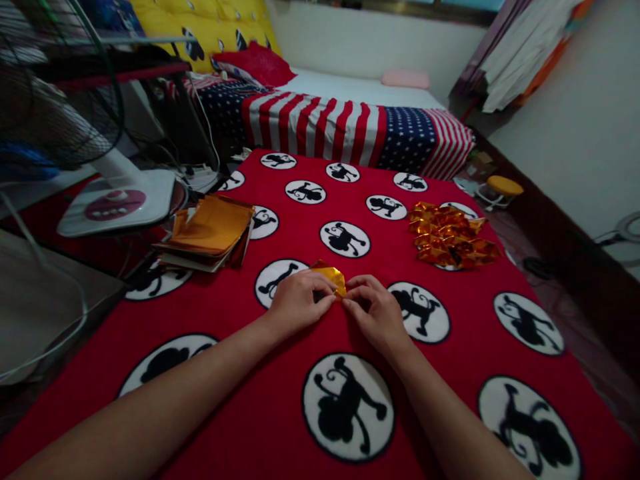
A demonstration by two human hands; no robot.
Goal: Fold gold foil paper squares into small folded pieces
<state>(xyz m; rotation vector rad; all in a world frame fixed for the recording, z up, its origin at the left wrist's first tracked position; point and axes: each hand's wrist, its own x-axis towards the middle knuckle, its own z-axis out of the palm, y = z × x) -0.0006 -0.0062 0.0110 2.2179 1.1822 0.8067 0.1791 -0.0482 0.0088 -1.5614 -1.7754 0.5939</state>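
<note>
A small piece of shiny gold foil paper (331,273) is held at the centre of the red cloth (270,440), its near edge pinched between both hands. My left hand (303,297) closes thumb and fingers on its left side. From the right, my right hand (374,308) pinches the near right corner. The fingers cover part of the paper, so its full shape is hidden. To the left lies a stack of gold and brown paper sheets (215,223). Off to the right sits a pile of folded shiny orange-gold foil pieces (447,233).
A fan with a white base (120,200) stands at the left beside a cable. Beyond the cloth is a bed with a striped and starred cover (320,127) and a red pillow (260,65). A yellow-topped stool (505,187) is on the floor at right.
</note>
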